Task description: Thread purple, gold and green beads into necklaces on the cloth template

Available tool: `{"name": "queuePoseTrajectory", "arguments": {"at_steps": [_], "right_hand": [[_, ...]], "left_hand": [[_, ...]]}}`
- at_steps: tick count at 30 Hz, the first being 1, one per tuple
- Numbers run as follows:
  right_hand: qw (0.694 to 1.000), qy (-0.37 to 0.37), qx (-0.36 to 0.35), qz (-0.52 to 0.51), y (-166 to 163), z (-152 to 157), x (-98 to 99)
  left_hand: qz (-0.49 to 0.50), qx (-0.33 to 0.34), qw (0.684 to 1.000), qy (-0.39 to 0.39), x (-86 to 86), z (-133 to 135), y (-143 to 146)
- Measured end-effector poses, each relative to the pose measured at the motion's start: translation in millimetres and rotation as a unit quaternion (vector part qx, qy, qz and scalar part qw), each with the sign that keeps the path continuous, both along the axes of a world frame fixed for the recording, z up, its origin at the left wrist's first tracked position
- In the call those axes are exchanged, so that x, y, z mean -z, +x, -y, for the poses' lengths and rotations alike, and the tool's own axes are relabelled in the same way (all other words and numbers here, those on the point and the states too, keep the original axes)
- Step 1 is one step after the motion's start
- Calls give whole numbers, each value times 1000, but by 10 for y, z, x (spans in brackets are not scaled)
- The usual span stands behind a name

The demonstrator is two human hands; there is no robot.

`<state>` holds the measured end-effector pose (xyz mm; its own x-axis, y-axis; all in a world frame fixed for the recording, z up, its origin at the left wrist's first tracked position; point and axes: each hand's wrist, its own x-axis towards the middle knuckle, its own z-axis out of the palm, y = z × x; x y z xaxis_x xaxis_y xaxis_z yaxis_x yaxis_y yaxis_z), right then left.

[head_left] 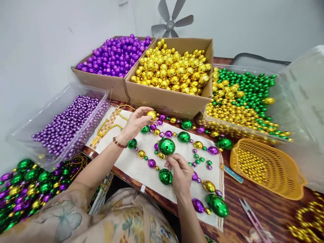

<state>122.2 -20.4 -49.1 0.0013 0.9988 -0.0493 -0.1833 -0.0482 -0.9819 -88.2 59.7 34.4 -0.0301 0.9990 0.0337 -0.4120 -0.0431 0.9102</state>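
Floral clothing (126,219) is covering the person's body at the bottom edge. Beaded strands (30,189) in green, purple and gold are lying in a heap at lower left. At lower right, pink-handled snips (253,216) are resting on the wooden table (240,195), and gold strands (307,216) are lying near them. White cloth (134,165) is covering the middle of the table and supporting a garland (165,176) of green, purple and gold balls, which is curving around the work area. Above the cloth, the right hand (181,172) is pinching the lower edge of a large green ball (166,146) between thumb and fingers. The left hand (136,123), its wrist wearing a bracelet (119,143), is gripping a gold ball (152,115) beyond the green one, and a thin thread (159,126) is running between the two balls. To the right of the green ball, loose beads (198,158) are lying on the cloth. A blue tool (231,173) is crossing the cloth's right edge, just beside an orange basket (283,168) that is holding small gold beads. On the left, a clear tub (50,113) is holding purple beads; on the right, a second tub (272,116) is holding gold and green ones. Farther back, two adjoining cartons are standing side by side, the left carton (101,82) containing purple balls and the right carton (167,101) gold balls. Behind them, fan blades (170,25) are showing against the pale wall (240,27).
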Motion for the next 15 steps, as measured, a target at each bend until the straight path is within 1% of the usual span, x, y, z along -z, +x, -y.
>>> {"name": "queuePoseTrajectory", "arguments": {"at_steps": [5, 10, 12, 15], "right_hand": [[1000, 11, -6, 23, -31, 22, -31], [999, 20, -8, 37, -47, 34, -61], [999, 20, -8, 42, -60, 34, -63], [999, 13, -5, 45, -79, 34, -52]], "left_hand": [[94, -3, 995, -42, 11, 52, -5], [202, -35, 974, -102, 67, 66, 49], [226, -41, 965, -124, 83, 73, 77], [235, -45, 962, -134, 93, 89, 105]]}}
